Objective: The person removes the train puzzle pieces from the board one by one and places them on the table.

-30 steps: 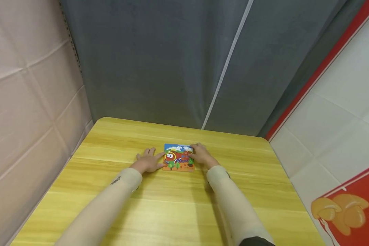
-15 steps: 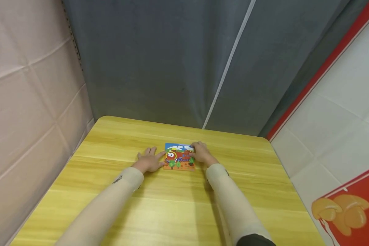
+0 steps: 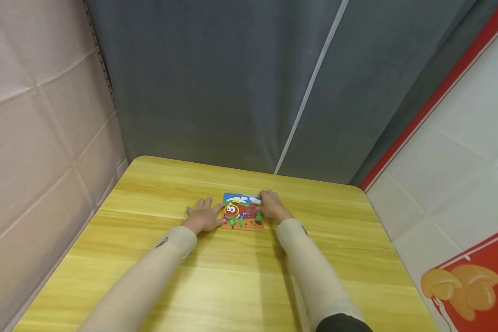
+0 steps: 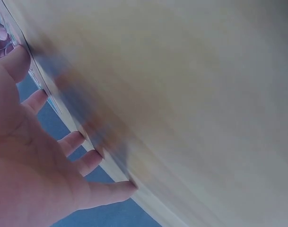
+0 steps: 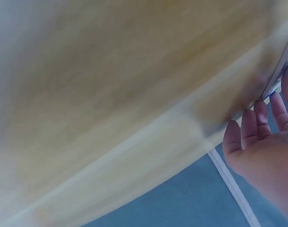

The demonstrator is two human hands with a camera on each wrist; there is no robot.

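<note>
Near the middle of the wooden table (image 3: 149, 276), a little toward its 12 o'clock edge, lies a small flat picture puzzle (image 3: 242, 212) printed with a cartoon train. At its 9 o'clock side the left hand (image 3: 203, 216) lies flat on the wood, fingers spread and straight, thumb touching the puzzle's edge. At 3 o'clock the right hand (image 3: 271, 207) rests on the puzzle's edge, fingers bent slightly over its far corner; whether they pinch it I cannot tell. The puzzle looks light, thin and stiff, likely to slide on the smooth top, and loose pieces could spill if tilted. Holding it level by opposite edges seems the safest grip.
</note>
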